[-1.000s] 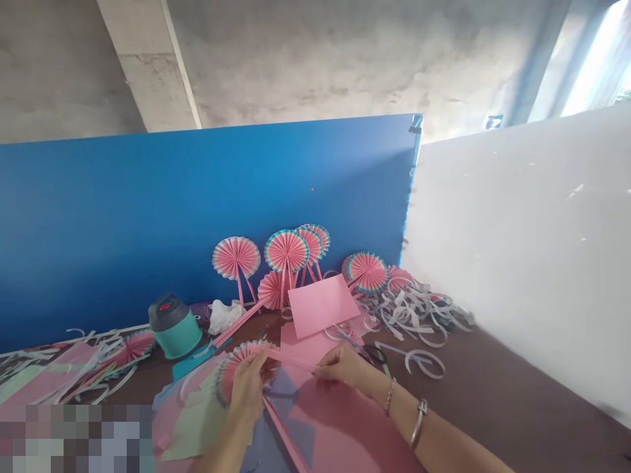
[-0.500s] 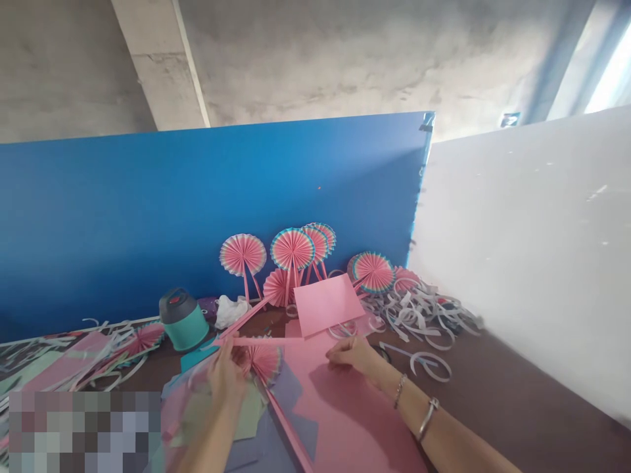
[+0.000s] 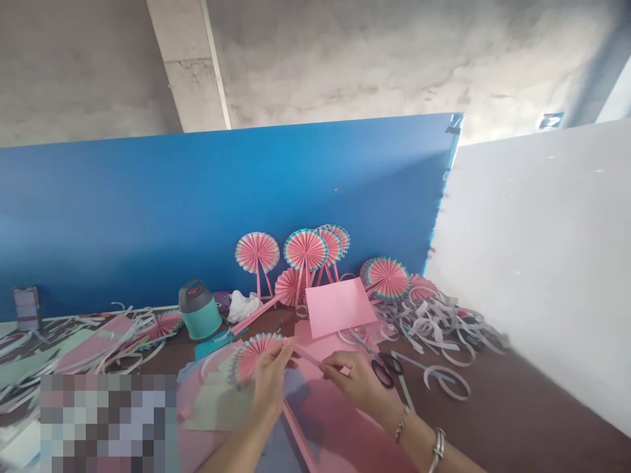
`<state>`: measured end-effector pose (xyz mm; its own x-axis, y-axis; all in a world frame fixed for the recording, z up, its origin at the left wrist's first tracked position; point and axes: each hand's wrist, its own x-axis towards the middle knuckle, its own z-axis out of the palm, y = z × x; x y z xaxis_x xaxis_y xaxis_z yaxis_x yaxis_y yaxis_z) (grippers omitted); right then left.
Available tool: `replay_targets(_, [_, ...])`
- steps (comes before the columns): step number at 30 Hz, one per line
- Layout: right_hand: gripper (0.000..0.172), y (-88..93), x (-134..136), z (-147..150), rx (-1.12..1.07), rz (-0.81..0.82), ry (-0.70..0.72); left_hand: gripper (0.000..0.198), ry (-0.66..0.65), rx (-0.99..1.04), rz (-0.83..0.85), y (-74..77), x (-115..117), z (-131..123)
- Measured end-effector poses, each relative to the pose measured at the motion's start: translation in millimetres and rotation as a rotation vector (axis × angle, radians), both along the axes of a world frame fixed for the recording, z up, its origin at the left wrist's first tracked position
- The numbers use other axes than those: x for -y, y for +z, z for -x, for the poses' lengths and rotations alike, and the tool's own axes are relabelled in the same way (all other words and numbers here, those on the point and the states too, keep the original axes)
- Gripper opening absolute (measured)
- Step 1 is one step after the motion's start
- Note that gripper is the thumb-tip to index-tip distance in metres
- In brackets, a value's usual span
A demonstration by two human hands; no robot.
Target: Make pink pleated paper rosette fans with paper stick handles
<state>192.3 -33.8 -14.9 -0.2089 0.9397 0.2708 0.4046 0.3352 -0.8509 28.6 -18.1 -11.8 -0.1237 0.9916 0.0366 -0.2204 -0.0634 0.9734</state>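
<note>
Between my two hands stretches a narrow folded pink paper strip [image 3: 308, 355]. My left hand [image 3: 273, 376] pinches its left end, and my right hand [image 3: 348, 378] pinches the other end. A round pleated paper fan [image 3: 251, 355] lies just behind my left hand, partly covered by it; a long pink handle strip [image 3: 298, 433] runs toward me below. Large pink paper sheets [image 3: 345, 427] spread under my right hand. Black-handled scissors [image 3: 387, 369] lie right of that hand. A pink card [image 3: 340, 307] is propped up beyond both hands.
Finished pleated fans [image 3: 305, 249] lean against the blue partition [image 3: 197, 197]. Curled paper offcuts [image 3: 428, 322] pile up at right, with more strips at left. A green and grey container [image 3: 200, 312] and crumpled white tissue [image 3: 244, 306] stand behind. A phone [image 3: 27, 309] leans at far left.
My left hand has moved right, bringing the strip toward my right hand, which now pinches its free end. The view has turned slightly left, and the scissors are more fully visible.
</note>
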Motion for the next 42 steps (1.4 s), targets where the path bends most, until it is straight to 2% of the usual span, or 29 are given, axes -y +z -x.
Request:
replay_targets(3, [0.040, -1.3, -3.8, -3.4, 0.011, -0.044, -0.002, 0.036, 0.051, 0.067, 0.036, 7.6, -10.8, 13.2])
replay_targets(6, [0.038, -4.9, -8.6, -11.1, 0.055, -0.090, -0.072, 0.038, 0.257, 0.165, -0.047, 16.5, -28.1, 36.2])
replay_targets(7, [0.037, -6.2, -10.7, -14.0, 0.075, -0.107, -0.109, 0.035, 0.274, 0.104, -0.090, 18.8, -34.0, 45.6])
replay_targets(8, [0.036, -7.2, -12.7, -16.7, 0.094, -0.127, -0.146, 0.032, 0.244, -0.028, -0.099, 20.3, -39.2, 55.2])
replay_targets(11, [0.033, -8.5, -17.2, -20.9, 0.175, -0.198, -0.208, 0.029, 0.002, -0.594, -0.153, 19.8, -47.2, 79.5])
replay_targets(13, [0.033, -8.3, -17.8, -21.1, 0.250, -0.222, -0.204, 0.033, -0.166, -0.999, -0.177, 17.2, -45.9, 88.4])
replay_targets(15, [0.033, -8.3, -17.2, -20.6, 0.322, -0.224, -0.172, 0.032, -0.279, -1.335, -0.180, 15.3, -42.1, 91.0])
replay_targets(17, [0.031, -9.3, -16.5, -20.3, 0.382, -0.207, -0.123, 0.027, -0.323, -1.534, -0.185, 14.9, -38.9, 89.7])
replay_targets(19, [0.026, -11.2, -16.4, -20.7, 0.438, -0.180, -0.082, 0.022, -0.320, -1.605, -0.209, 14.9, -37.7, 87.5])
replay_targets(25, [0.025, -18.7, -18.3, -23.8, 0.706, -0.068, -0.119, 0.013, -0.262, -1.589, -0.249, 8.7, -41.0, 87.8])
replay_targets(28, [0.025, -22.2, -21.2, -26.7, 0.746, -0.033, -0.163, 0.010, -0.242, -1.570, -0.258, 7.3, -43.5, 90.5])
replay_targets(34, [0.024, -22.0, -25.5, -33.4, 0.695, -0.019, -0.257, 0.012, -0.138, -1.521, -0.230, 22.5, -47.7, 104.6])
replay_targets(36, [0.024, -21.3, -25.0, -34.7, 0.716, -0.031, -0.269, 0.014, -0.086, -1.373, -0.197, 30.7, -47.0, 108.1])
replay_targets(39, [0.023, -22.5, -24.5, -35.4, 0.753, -0.030, -0.281, 0.018, -0.091, -0.984, -0.050, 38.6, -42.1, 103.1])
replay_targets(42, [0.021, -23.2, -24.9, -34.2, 0.737, -0.038, -0.307, 0.027, -0.069, -0.554, -0.004, 34.9, -34.2, 83.8])
